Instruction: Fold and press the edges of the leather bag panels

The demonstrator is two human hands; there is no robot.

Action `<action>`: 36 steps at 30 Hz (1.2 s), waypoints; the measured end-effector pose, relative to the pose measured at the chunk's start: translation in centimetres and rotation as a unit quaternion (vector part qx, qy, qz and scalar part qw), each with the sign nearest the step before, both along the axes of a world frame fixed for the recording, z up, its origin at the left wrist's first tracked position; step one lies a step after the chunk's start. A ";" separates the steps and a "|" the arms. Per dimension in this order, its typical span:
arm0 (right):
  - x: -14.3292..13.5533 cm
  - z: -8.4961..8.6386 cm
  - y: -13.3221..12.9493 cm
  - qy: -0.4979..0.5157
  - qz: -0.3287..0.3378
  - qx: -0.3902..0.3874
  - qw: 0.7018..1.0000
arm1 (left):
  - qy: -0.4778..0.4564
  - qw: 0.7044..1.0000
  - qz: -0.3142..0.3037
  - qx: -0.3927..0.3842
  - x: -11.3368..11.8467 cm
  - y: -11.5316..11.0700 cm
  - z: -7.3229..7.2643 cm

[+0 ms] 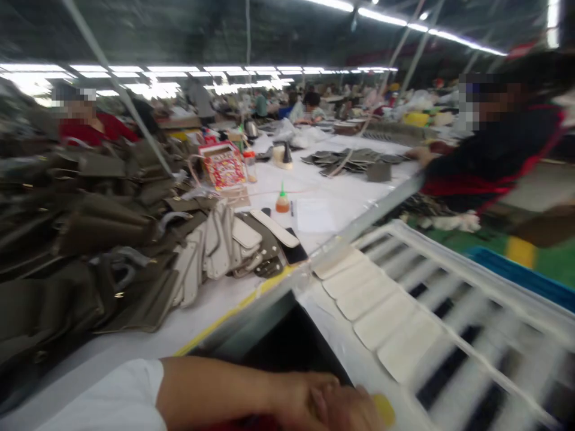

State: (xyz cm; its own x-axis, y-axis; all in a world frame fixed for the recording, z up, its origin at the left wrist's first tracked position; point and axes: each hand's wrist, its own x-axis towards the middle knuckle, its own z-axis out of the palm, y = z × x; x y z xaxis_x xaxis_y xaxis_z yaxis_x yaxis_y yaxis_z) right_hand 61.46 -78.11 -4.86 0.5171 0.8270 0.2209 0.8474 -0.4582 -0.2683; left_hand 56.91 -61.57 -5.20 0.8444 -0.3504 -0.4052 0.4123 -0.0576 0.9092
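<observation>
My left hand [300, 398] reaches in from the lower left, its bare forearm coming out of a white sleeve. Against it lies my right hand [353, 410], cut off by the bottom edge. Both are smeared by motion, so how their fingers are set does not show. A small yellow object [384, 410] appears at the right hand's fingertips; whether it is held cannot be told. Just beyond the hands, several cream flat pieces [380, 308] overlap in a row on a white slatted rack [494, 269].
Brown bag parts [90, 227] heap up on the left of the white table [265, 299], beside cream straps [215, 239]. A glue bottle [282, 200], a patterned paper bag [223, 166] and dark flat pieces [354, 158] lie farther back. A co-worker [485, 143] is at the right.
</observation>
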 end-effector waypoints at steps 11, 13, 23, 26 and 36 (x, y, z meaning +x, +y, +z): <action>-5.1 6.9 -5.5 0.100 -0.244 -0.239 0.935 | 0.134 0.981 -0.001 -0.142 -3.8 2.9 0.2; -6.5 8.2 -6.5 0.153 -0.303 -0.205 0.918 | 0.098 0.990 -0.004 -0.106 -4.5 3.4 0.6; -14.8 9.2 -6.9 0.420 -0.332 0.114 0.837 | 0.041 0.999 -0.006 0.026 -5.4 4.7 1.7; -16.4 7.2 -5.9 0.395 -0.360 0.138 0.834 | 0.088 0.995 -0.031 -0.019 -7.4 4.6 2.3; -17.8 4.7 -1.9 0.392 -0.366 0.201 0.820 | 0.170 0.962 -0.005 -0.212 -8.3 1.7 2.6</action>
